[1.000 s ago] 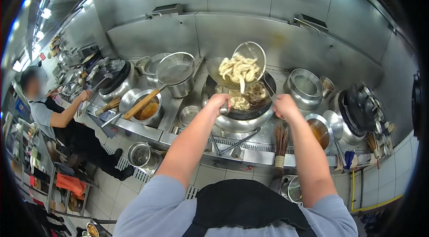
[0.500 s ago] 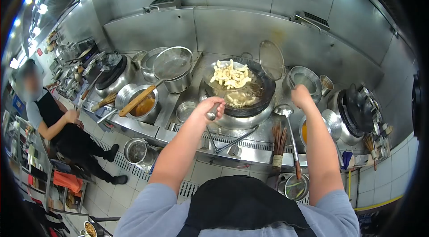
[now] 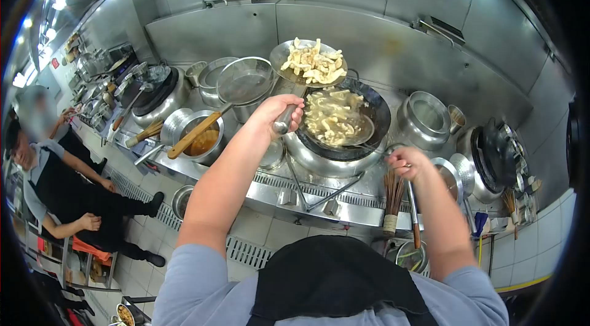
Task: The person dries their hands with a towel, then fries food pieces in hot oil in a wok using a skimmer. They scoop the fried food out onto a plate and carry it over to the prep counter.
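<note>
My left hand [image 3: 284, 114] is closed around the metal handle of a broad, shallow skimmer [image 3: 280, 55]. Pale, fried-looking food strips [image 3: 313, 62] are heaped in it, held above the back left of the wok. In my right hand [image 3: 408, 163] is the handle of a round mesh strainer [image 3: 367, 130], which lies low in the black wok [image 3: 382, 108]. More pale strips [image 3: 332, 114] fill the wok and the strainer, in bubbling liquid. Beneath my right hand a ladle [image 3: 413, 203] with a wooden end leans on the counter edge, beside a bamboo brush [image 3: 391, 203].
Left of the wok stand a large strainer [image 3: 244, 80] over a pot and a pot of orange liquid [image 3: 212, 141] with a wooden handle across it. Metal pots [image 3: 424, 120] stand to the right. Co-workers [image 3: 74, 184] stand at far left.
The mesh strainer has gone from raised at the wok's right down into the wok. My right hand moved down and nearer. The loaded skimmer rose up and left; a second co-worker now shows.
</note>
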Tool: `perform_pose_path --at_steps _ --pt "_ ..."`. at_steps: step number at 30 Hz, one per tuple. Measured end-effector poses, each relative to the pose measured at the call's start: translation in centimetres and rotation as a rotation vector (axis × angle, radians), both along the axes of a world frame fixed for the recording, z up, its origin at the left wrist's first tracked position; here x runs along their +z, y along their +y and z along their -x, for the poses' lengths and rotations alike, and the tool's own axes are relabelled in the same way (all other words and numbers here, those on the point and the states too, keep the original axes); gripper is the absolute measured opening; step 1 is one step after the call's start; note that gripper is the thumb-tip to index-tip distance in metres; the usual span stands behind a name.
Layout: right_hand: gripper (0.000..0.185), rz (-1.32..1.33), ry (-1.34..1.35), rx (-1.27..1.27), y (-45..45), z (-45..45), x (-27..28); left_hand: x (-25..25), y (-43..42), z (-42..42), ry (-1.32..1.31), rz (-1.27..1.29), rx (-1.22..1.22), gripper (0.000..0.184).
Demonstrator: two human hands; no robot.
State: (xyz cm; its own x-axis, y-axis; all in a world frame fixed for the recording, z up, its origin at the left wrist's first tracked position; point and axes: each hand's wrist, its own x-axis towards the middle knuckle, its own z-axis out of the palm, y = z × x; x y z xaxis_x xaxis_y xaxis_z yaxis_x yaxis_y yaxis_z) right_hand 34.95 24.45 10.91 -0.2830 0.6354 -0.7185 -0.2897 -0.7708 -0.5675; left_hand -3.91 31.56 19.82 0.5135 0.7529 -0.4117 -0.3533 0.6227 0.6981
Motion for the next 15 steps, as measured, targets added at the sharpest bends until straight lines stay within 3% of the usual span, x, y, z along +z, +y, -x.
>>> perform_pose_path --at_steps 1,3,6,10,15 --pt "0.015 0.020 0.058 -0.189 -0.2 2.6 -0.5 0.1 0.1 0.3 -0.016 0.001 -0.003 0.015" --pt "0.013 0.024 0.163 -0.275 1.1 4.7 -3.4 -0.4 0.5 0.8 -0.028 -0.008 -0.007 0.015" --pt "0.011 -0.046 0.093 -0.365 3.9 6.5 -4.5 -1.2 0.6 1.5 -0.050 -0.009 -0.035 0.015" --pt "0.010 -0.213 -0.091 -0.288 5.1 7.1 -5.5 -1.9 0.9 2.4 -0.023 -0.023 -0.078 0.011" --pt "0.010 -0.395 -0.218 -0.297 1.6 6.8 -2.7 -3.9 0.8 3.7 0.045 -0.020 -0.026 0.012"
